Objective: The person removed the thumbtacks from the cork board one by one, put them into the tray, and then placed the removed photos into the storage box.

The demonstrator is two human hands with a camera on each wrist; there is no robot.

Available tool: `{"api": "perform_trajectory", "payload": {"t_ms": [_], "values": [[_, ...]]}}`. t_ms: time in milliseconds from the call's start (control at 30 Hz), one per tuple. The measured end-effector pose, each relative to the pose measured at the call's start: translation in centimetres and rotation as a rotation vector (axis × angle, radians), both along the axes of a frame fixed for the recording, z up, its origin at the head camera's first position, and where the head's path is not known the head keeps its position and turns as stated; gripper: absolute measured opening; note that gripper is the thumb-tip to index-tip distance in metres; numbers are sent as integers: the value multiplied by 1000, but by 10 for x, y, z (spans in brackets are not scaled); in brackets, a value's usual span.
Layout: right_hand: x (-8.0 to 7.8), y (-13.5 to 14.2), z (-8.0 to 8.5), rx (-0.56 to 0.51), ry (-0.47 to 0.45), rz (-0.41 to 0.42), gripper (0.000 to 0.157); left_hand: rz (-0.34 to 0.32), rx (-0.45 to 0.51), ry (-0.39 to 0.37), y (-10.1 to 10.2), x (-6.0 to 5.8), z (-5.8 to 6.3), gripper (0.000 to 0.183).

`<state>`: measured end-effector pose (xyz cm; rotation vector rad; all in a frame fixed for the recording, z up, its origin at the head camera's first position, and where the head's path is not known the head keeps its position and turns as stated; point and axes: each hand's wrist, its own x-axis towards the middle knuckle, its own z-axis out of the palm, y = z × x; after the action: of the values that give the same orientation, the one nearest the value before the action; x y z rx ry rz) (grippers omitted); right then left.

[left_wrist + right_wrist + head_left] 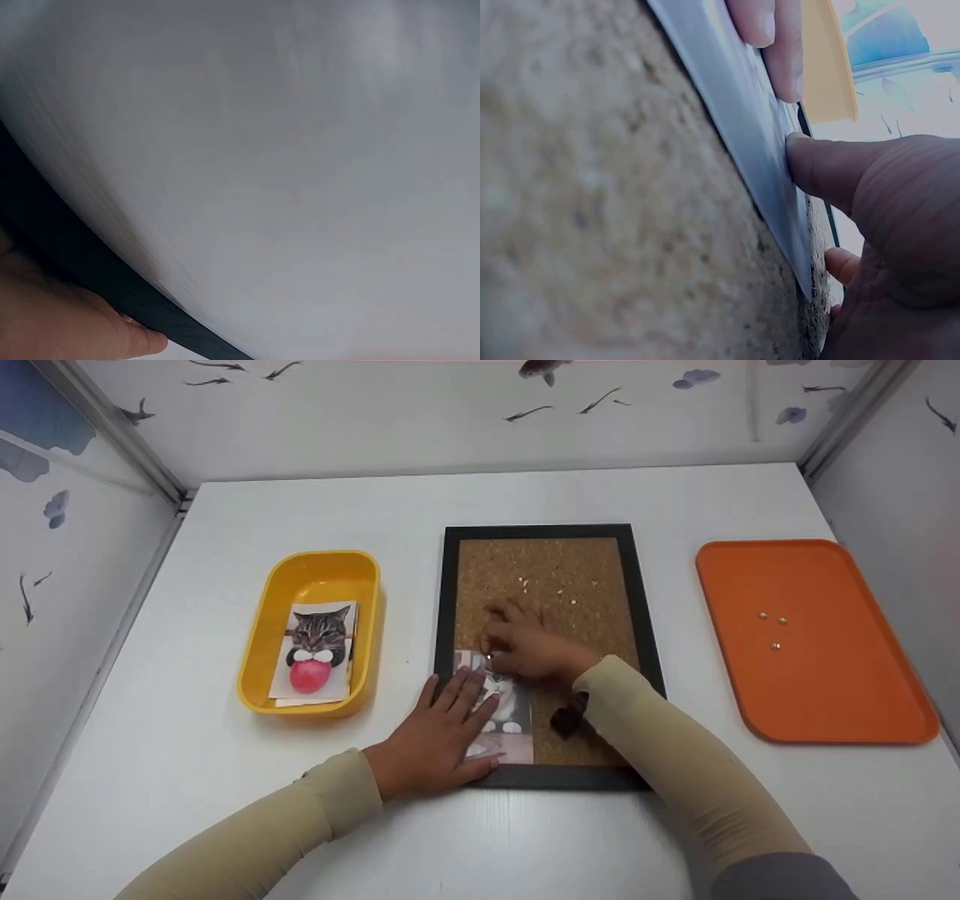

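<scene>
A cat photo (pixel 512 750) lies on the lower left of a black-framed cork board (pixel 585 570). My left hand (pixel 435 742) rests on it with fingers spread, pressing it down; the thumb lies by the lower frame edge. At the photo's top edge my right hand (pixel 525 645) pinches a small shiny thumbtack (pixel 489 658) between thumb and forefinger. In the right wrist view the right thumb (pixel 829 165) touches the photo (pixel 735 112) close to the left fingertips (pixel 784 64). The tack is hidden there. The left wrist view shows mostly white table and the frame edge (pixel 97 255).
Left of the board stands a yellow tray (pixel 251 682) with several stacked photos (pixel 319 641), a cat with a pink ball on top. On the right an orange tray (pixel 825 682) holds 3 thumbtacks (pixel 775 646). Gold specks (pixel 523 581) show on the upper cork.
</scene>
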<state>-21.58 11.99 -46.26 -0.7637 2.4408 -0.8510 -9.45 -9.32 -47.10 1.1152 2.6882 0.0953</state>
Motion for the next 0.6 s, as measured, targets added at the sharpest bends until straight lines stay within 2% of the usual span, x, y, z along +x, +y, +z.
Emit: {"api": "perform_trajectory", "payload": {"t_ms": [200, 600], "values": [[0, -1, -1, 20, -13, -12, 8, 1, 2, -1, 0, 0, -1, 83], [0, -2, -1, 19, 48, 14, 12, 5, -20, -7, 1, 0, 1, 83]]}}
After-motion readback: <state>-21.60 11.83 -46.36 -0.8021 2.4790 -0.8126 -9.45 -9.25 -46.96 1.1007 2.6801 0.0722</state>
